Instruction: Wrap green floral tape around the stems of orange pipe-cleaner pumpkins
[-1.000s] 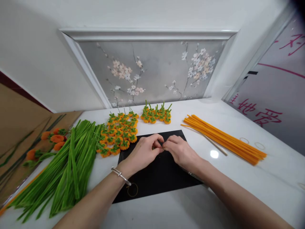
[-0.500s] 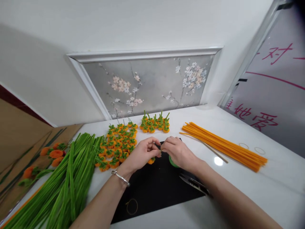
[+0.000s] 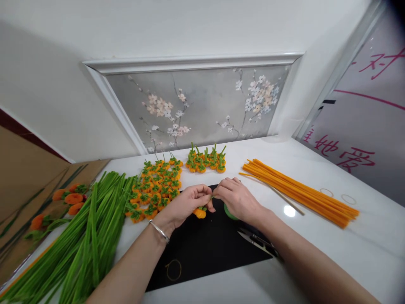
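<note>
My left hand [image 3: 193, 202], a silver bangle on its wrist, holds a small orange pumpkin [image 3: 200, 212] with green at its top, over the black mat [image 3: 209, 249]. My right hand [image 3: 236, 197] is pinched close beside the left fingertips, on a thin green piece [image 3: 214, 196] rising from the pumpkin. The two hands nearly touch. Partly under my right hand lies a green round object [image 3: 230, 214]. Scissors [image 3: 257, 242] rest on the mat beside my right forearm.
Many orange pumpkins [image 3: 155, 188] stand left of the mat, with another group [image 3: 206, 161] behind. Green stems [image 3: 91, 236] lie at the left, orange stems [image 3: 300, 192] at the right. A loose ring [image 3: 174, 270] is on the mat.
The orange pumpkin shows more fully below my left hand. Both hands stay close together, with fingers slightly shifted. The view has tilted slightly.
</note>
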`<state>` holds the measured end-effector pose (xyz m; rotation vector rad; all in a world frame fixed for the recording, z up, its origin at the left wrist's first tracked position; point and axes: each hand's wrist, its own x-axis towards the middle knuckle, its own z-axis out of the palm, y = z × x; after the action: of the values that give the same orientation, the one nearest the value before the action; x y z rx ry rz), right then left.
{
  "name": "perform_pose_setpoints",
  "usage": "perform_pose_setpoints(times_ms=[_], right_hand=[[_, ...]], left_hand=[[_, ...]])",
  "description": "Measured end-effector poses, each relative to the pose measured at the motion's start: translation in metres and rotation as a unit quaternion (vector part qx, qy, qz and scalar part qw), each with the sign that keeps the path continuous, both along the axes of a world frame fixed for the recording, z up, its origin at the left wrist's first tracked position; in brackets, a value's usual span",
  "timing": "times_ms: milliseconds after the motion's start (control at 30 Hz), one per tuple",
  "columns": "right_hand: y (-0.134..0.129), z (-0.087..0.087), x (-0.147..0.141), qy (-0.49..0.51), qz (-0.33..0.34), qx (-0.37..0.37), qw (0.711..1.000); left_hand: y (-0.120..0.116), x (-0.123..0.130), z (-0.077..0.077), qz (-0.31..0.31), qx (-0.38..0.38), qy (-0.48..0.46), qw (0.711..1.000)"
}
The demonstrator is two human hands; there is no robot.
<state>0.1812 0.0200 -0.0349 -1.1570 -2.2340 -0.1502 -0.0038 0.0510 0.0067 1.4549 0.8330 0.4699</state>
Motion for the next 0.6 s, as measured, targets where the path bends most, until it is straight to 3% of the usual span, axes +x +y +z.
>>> perform_pose_setpoints(times_ms=[133,267,400,600], right_hand=[[-0.001,0.002,0.000,-0.008,-0.003,-0.005,1.000],[-0.002,0.004,0.000,0.012,0.009,-0.008,1.000],[-0.004,0.007,0.002,0.086,0.049,-0.065,0.993],[-0.007,0.014,0.003,0.226,0.090,-0.133,0.961]], left_hand=[[-0.002,0.002,0.005,-0.008,0.073,0.068,0.995],[-0.003,0.005,0.004,0.010,0.093,0.087,0.992],[-0.002,0.002,0.003,-0.001,0.100,0.056,0.993],[-0.005,-0.002,0.009,-0.005,0.124,0.044,0.991]])
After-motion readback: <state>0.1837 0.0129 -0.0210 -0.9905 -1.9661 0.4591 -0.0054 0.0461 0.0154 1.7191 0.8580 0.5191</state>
